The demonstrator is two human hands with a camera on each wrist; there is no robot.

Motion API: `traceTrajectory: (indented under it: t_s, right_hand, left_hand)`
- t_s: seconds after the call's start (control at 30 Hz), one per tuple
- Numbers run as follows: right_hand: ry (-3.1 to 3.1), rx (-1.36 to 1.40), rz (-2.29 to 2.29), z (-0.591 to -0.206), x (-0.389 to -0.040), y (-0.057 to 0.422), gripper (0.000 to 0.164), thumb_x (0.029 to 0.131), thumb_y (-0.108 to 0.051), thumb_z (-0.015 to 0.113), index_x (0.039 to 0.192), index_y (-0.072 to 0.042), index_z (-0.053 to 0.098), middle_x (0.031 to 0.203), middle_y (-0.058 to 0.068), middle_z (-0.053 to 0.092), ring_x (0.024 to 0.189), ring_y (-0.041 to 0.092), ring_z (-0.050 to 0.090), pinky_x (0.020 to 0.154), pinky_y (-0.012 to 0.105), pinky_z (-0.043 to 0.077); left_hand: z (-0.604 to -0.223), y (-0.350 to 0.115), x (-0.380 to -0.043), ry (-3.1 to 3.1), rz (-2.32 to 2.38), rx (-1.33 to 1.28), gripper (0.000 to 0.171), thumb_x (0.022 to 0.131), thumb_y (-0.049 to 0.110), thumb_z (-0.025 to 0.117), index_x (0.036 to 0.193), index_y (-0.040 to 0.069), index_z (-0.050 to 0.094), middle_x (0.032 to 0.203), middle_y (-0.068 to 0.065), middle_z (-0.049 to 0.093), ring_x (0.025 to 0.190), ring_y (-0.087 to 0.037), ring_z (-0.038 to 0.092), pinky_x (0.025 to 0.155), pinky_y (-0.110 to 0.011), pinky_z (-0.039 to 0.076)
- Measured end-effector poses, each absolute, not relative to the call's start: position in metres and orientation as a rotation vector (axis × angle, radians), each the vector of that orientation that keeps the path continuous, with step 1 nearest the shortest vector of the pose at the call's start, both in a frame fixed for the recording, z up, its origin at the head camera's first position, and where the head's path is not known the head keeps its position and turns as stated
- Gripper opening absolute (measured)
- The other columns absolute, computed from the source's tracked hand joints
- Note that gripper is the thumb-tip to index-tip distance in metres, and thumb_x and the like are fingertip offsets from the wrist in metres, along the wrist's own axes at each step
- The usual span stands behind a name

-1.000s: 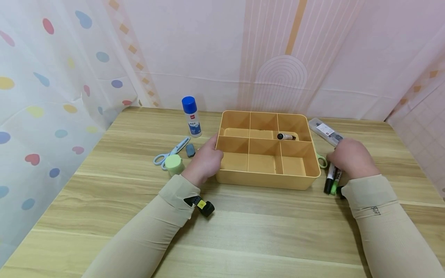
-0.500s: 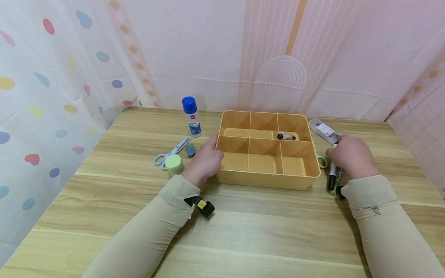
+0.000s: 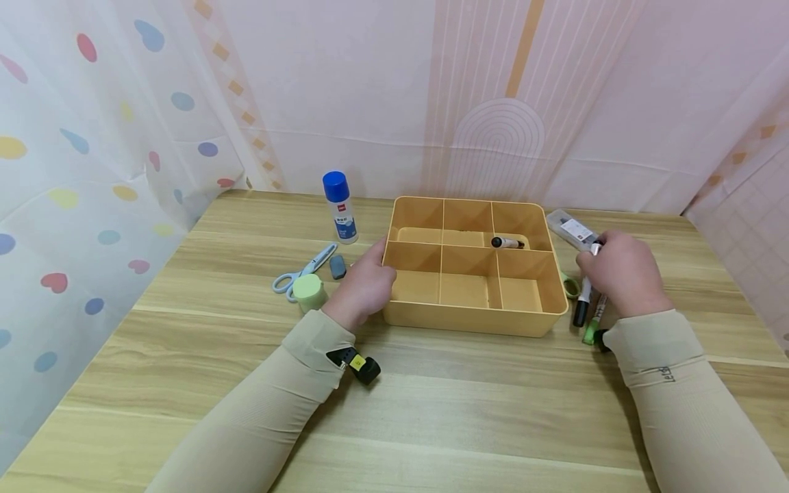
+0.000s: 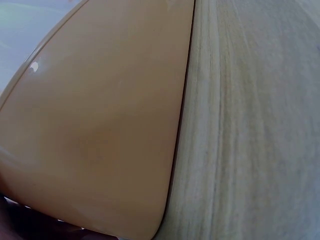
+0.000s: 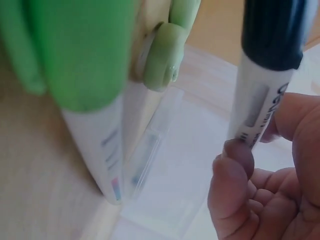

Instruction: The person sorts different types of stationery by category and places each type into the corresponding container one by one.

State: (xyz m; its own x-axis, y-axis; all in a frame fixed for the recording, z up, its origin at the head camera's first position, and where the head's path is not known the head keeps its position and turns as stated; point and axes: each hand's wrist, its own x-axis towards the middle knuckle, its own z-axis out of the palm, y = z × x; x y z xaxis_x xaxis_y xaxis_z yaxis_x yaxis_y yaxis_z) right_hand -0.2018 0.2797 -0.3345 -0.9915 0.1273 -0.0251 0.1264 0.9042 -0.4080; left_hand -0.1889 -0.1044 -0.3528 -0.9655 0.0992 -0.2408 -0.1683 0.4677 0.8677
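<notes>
My right hand (image 3: 625, 274) pinches a white marker with a black cap (image 5: 270, 35) between thumb and fingers, cap end pointing toward me. Beside it, a green-capped marker (image 3: 594, 329) lies on the table, large and close in the right wrist view. At the left side of a yellow six-compartment storage box (image 3: 474, 322), my left hand (image 3: 364, 284) holds the wall near the front corner. In the left wrist view the box's smooth outer wall (image 4: 100, 125) fills much of the picture. One small black-ended marker (image 3: 507, 242) lies in the back right compartment.
Left of the box are a blue-capped glue bottle (image 3: 340, 209), light blue scissors (image 3: 308, 267), a blue-grey eraser (image 3: 337, 267) and a light green round container (image 3: 309, 293). Green scissors handles (image 3: 571, 286) and a clear plastic case (image 3: 570, 228) lie right of the box.
My right hand has lifted the black-capped marker and swung its cap end left, apart from the green-capped one. The left hand and box have stayed put.
</notes>
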Motion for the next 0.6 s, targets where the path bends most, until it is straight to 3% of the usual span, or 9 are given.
traceTrajectory:
  t_s: [0.43,0.6]
  right_hand:
    - [-2.966,-0.243,0.705,-0.3318,-0.2026,0.2748,0.061,0.098,-0.029,0.053,0.142,0.013,0.050,0.120,0.037,0.063,0.091,0.042,0.060,0.065,0.042,0.049]
    - [-2.899,-0.225,0.702,-0.3317,-0.2019,0.2720,0.061,0.099,-0.027,0.051,0.143,0.014,0.048,0.121,0.039,0.063,0.094,0.045,0.061,0.071,0.051,0.051]
  left_hand:
    - [-0.3535,-0.1045,-0.1894,2.446,1.494,-0.067,0.068,0.106,0.008,0.037,0.170,0.027,0.020,0.169,-0.005,0.038,0.154,-0.033,0.040,0.127,-0.062,0.028]
    - [-0.3522,-0.1045,-0.1886,2.442,1.486,-0.073,0.069,0.106,0.009,0.037,0.170,0.028,0.019,0.169,-0.005,0.038,0.153,-0.033,0.040,0.127,-0.062,0.028]
